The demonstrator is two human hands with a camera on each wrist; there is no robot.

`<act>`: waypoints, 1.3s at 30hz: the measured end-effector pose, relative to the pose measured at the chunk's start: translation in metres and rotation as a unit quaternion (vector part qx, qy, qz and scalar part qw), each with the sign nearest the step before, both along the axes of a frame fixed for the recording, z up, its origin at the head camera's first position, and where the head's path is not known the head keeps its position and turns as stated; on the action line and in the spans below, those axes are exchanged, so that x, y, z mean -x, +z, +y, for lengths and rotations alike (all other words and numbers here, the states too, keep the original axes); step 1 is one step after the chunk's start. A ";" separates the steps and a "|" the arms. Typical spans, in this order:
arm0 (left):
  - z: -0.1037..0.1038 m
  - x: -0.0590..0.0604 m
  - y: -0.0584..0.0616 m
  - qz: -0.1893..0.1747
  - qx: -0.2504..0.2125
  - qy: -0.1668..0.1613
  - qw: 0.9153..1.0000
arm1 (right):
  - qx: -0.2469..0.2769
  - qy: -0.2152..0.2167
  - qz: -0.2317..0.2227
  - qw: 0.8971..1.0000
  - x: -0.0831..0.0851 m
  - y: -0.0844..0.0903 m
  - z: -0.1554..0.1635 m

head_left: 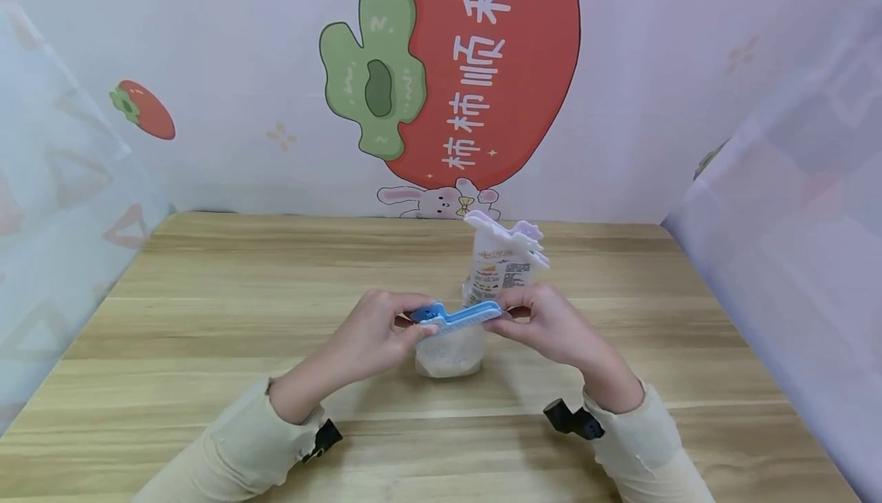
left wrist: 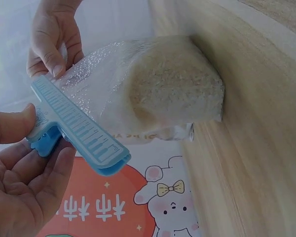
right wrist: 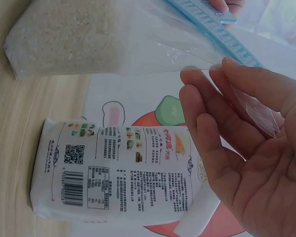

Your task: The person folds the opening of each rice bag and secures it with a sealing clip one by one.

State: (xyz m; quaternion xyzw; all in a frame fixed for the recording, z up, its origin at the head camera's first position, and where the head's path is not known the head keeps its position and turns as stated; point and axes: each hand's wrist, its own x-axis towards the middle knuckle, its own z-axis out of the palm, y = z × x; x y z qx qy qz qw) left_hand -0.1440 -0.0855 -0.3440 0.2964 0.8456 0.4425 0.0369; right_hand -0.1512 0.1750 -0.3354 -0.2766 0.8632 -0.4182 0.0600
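Head view: left hand (head_left: 375, 334) is pinching the handle end of a blue ribbed plastic bag clip (head_left: 455, 318). Clear soft plastic bag of white grains (head_left: 449, 351) is sitting at table centre, likely floppy and slippery. At 3 o'clock, right hand (head_left: 547, 327) is pinching the film top; grip there, probably.

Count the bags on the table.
2: a clear bag of white grains between both hands, blue clip on top; a printed white bag behind it, clipped too.

Bright, even, soft light; faint shadows; slight wide-angle edge distortion.
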 end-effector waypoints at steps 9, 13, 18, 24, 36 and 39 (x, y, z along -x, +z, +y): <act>0.008 0.002 0.005 0.005 0.009 -0.007 1.000 | 0.002 0.003 -0.002 1.000 -0.001 0.000 -0.001; 0.009 0.001 0.006 0.007 0.006 -0.009 1.000 | 0.002 0.003 -0.005 1.000 -0.001 0.002 -0.001; 0.007 0.004 0.005 -0.009 0.004 -0.014 1.000 | 0.005 0.003 -0.011 1.000 -0.001 0.002 -0.002; 0.004 0.011 0.001 -0.050 -0.011 -0.025 0.998 | 0.008 0.002 -0.018 1.000 0.000 0.001 -0.001; 0.002 0.015 -0.001 -0.063 -0.027 -0.033 0.997 | 0.010 0.001 -0.025 1.000 -0.002 0.003 -0.002; 0.001 0.014 -0.003 -0.061 -0.022 -0.029 0.997 | 0.006 0.000 -0.030 1.000 -0.002 0.003 0.001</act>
